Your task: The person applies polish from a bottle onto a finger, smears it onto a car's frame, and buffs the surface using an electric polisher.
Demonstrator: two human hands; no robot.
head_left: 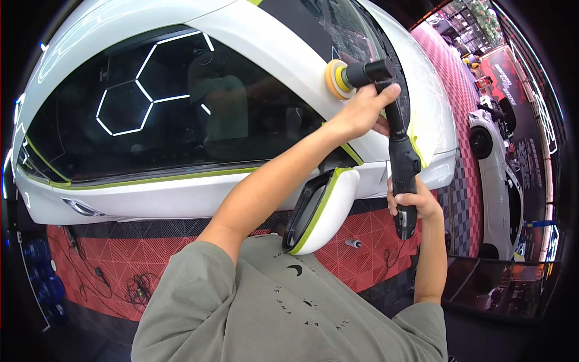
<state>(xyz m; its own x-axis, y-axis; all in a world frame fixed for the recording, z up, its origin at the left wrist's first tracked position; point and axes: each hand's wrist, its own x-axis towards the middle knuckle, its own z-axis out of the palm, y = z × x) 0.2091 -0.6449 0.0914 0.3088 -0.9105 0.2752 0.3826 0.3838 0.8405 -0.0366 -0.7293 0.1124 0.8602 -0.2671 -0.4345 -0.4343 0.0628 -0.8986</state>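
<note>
Both my hands are on a black polisher [402, 151] with a long body. My left hand [367, 113] is closed round its neck just behind the head, thumb on top. Lower down, my right hand [416, 200] wraps the rear handle. The round yellow-orange foam pad [339, 79] is turned edge-on against the white pillar [295, 69] between windshield and side window; whether it is pressed there I cannot tell. Below my left forearm is the white side mirror [332, 211], edged with yellow-green masking tape [313, 211].
The white car's dark side window [163, 108] reflects hexagonal lights. A yellow cloth [417, 142] lies beyond the polisher. A small bottle [353, 243] and loose cables [140, 288] are on the red tiled floor [96, 265]. Another car [497, 187] stands at right.
</note>
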